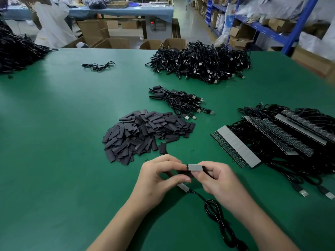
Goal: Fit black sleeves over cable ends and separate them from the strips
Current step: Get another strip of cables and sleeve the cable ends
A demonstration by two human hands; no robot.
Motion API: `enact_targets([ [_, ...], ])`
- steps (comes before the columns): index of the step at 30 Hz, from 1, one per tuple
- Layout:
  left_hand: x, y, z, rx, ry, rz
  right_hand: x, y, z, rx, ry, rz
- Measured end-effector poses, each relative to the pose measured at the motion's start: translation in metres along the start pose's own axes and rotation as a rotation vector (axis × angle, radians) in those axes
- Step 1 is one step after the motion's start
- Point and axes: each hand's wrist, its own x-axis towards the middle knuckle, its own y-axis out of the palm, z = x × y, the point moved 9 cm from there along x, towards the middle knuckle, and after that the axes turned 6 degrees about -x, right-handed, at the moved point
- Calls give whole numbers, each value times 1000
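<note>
The green matte bench [63,142] is filling nearly the whole view. Near the middle of its front edge, the left hand [159,178] and the right hand [219,180] are meeting just above the surface. The left hand is pinching a black flat sleeve [185,174] between its curled thumb and forefinger. The right hand is grasping a short grey-faced strip piece [196,167] with its fingertips, and this piece is touching the sleeve. A thin black cable [213,209] is running in loops from under the left thumb to the front edge. How its end is joining the sleeve, I cannot tell.

Behind the hands, a loose pile of black sleeves [145,133] is lying mid-bench. Beyond it, a small bundle of USB cables [181,101] is lying with black sleeves at one end. Toward the right edge, long grey-faced strips [237,147] with black cables attached are lying in rows. A large heap of black USB cables [201,62] is sitting near the far edge, with a single loose cable [98,66] to its left. A dark heap [16,51] is occupying the far left corner.

Behind the bench, brown cardboard boxes [101,35] are standing on the floor before a blue-covered table [126,9]. Blue metal shelving [299,24] is holding boxes and bags at the right.
</note>
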Motion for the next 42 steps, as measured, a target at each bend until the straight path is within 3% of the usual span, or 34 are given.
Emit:
enact_targets([
  [4,1,-1,2,-18,-9,-15,0,2,-1,141,55,78],
  [12,2,0,3,-31,-1,-13,1,4,-5,197,81,110],
  [31,2,-1,6,-68,-43,-12,1,4,-9,229,99,116],
  [42,1,1,5,34,-22,14,0,4,-10,199,112,102],
])
